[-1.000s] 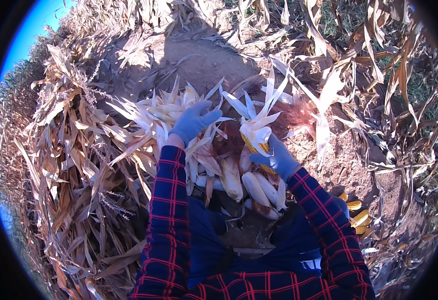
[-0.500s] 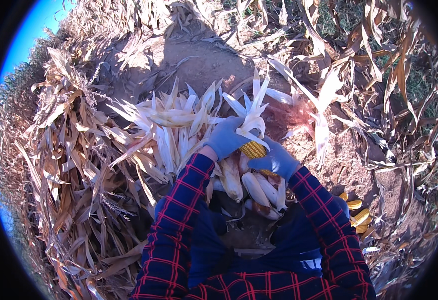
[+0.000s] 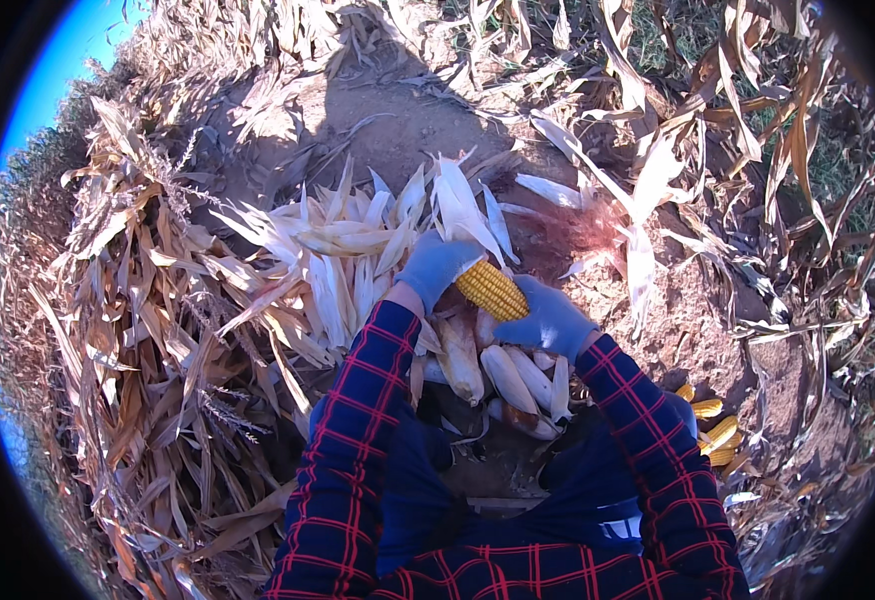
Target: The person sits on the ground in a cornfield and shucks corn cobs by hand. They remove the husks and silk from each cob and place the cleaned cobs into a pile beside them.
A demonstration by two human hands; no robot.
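Note:
Between my two gloved hands is an ear of corn [image 3: 493, 291], its yellow kernels bare along most of its length. My left hand [image 3: 436, 268], in a pale grey-blue glove, is closed round its upper left end, where pale peeled-back husk leaves [image 3: 466, 208] stick up and away. Round the lower right end, the fingers of my right hand [image 3: 550, 320] are closed, in a matching glove. Just below the hands lie several ears still in pale husks [image 3: 506, 378], partly hidden by my arms.
Loose pale husks [image 3: 343, 235] are heaped left of my hands. Dry corn stalks [image 3: 158, 330] fill the left side. Several bare yellow ears [image 3: 723, 435] lie on the soil beyond my right arm. Reddish corn silk [image 3: 583, 228] and a split husk [image 3: 648, 200] lie at the upper right.
The husk leaves have been pulled back toward the upper left, baring more kernels. My left hand has shifted slightly left and down; my right hand has hardly moved.

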